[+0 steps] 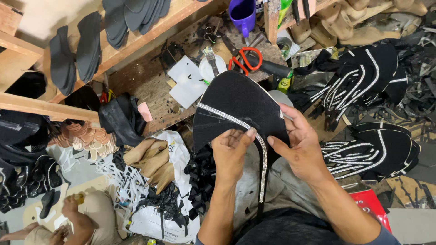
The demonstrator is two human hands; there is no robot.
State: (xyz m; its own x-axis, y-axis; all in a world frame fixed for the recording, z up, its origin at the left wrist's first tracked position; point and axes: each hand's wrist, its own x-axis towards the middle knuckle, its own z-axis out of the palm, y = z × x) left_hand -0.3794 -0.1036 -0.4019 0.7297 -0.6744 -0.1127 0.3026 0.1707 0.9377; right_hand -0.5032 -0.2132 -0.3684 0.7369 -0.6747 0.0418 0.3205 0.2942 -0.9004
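Note:
I hold a black fabric shoe upper (236, 102) up in front of me with both hands. A silver rhinestone strip (245, 124) runs across it and hangs down past its lower edge. My left hand (230, 152) pinches the lower edge by the strip, thumb on top. From the right side, my right hand (297, 143) grips the same edge, its thumb close to the left thumb.
A wooden bench (150, 86) behind holds red-handled scissors (245, 59), white paper pieces and a purple cup (243, 13). Finished black uppers with silver strips (359, 77) pile at right. Black soles (75, 52) lean on a shelf. Another person (77, 218) sits at lower left.

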